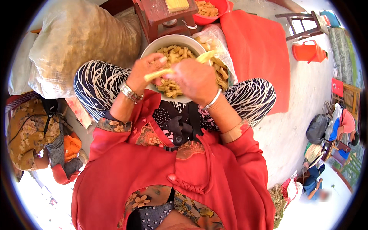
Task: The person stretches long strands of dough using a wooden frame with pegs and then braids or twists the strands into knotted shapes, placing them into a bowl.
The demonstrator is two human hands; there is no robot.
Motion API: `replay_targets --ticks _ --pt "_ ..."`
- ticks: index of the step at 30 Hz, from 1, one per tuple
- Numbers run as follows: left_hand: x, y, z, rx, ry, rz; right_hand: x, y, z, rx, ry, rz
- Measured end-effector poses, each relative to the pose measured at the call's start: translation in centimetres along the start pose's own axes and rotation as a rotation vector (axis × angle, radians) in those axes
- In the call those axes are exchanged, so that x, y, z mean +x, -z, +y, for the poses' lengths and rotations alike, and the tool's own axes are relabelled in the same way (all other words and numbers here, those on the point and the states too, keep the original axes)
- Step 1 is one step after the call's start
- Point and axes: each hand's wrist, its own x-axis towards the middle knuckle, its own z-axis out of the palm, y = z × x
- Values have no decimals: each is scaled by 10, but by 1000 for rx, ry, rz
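Note:
Several short yellow-brown folded pieces [174, 53] fill a pale round basin [147, 46] between my knees. Over it, my right hand [195, 78] is closed round a long, pale yellow strip [159, 74] that looks like folded paper. One end of the strip [206, 56] sticks out beyond the right knuckles; the other reaches across to my left hand [145, 69]. The left fingers are curved and apart beside that end, over the basin's left side. Motion smears the right fingers, and part of the strip is hidden under them.
A red-brown stool [159, 17] bearing a yellow stack [177, 4] stands beyond the basin. A red basin [220, 9] holds similar pieces. To the left is a bulky full plastic sack [84, 46]; to the right, a red mat [257, 57] and an orange-red bucket [308, 51]. People sit on both sides.

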Motion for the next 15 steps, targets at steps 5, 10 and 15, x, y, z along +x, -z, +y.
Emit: replay_targets --ticks 5,10,15 --pt "-10 -20 -25 -254 96 -226 -31 -36 -36 327 -47 -67" --pt "-1 -14 -27 -429 259 -365 -51 -49 -42 929 -334 -262" --pt "6 3 -37 -574 278 -448 -49 -39 -46 1221 -569 -268"
